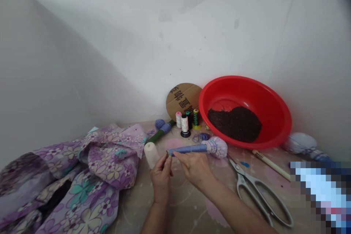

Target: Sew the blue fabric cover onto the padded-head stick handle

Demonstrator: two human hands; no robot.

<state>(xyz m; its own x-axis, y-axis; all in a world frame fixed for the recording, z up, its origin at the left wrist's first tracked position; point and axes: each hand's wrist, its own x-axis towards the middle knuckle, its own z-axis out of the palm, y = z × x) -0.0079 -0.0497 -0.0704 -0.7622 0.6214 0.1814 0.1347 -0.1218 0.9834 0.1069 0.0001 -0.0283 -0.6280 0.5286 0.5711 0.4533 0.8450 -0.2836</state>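
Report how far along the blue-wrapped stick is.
Looks done: the slim stick is wrapped in blue-purple up to its round lilac-and-white head. In hand: the left hand pinches its near end; the right hand has fingers against the wrapping. Remaining, probably: that end, where a small yellowish tip seems uncovered.

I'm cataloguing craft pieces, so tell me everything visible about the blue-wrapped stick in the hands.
The blue-wrapped stick is slim and straight, closely bound in what looks like thread, with a greenish tip. Its other end meets a rounded, pale, purple-flecked bundle. It lies roughly level over the table. The left hand grips near the tip; the right hand touches it alongside. Its core is hidden.
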